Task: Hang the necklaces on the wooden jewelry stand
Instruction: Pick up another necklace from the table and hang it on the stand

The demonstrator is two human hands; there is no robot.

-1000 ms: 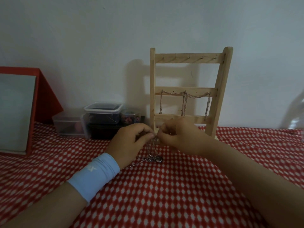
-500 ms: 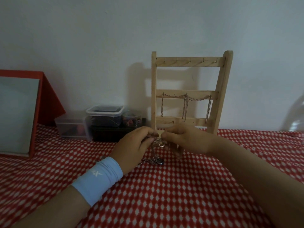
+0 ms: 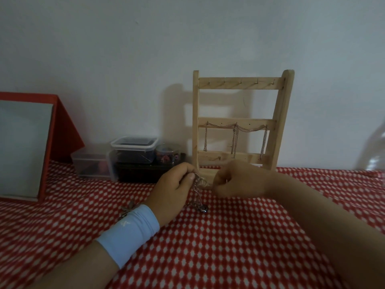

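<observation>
Containers (image 3: 133, 153) crowd left of stand (image 3: 239, 122); tablecloth (image 3: 229, 247) bare in front; bottle (image 3: 373, 151) far right.

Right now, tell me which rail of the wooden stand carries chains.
The middle rail of the wooden jewelry stand: chains hang from its hooks. Hooks on the top rail are bare, as is the visible peg on the bottom rail.

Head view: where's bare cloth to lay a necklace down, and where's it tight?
Bare tablecloth between the forearms, and between the stand and the clear bottle on the right. Crowded: plastic containers left of the stand, and its base, where the left hand pinches the necklace.
</observation>
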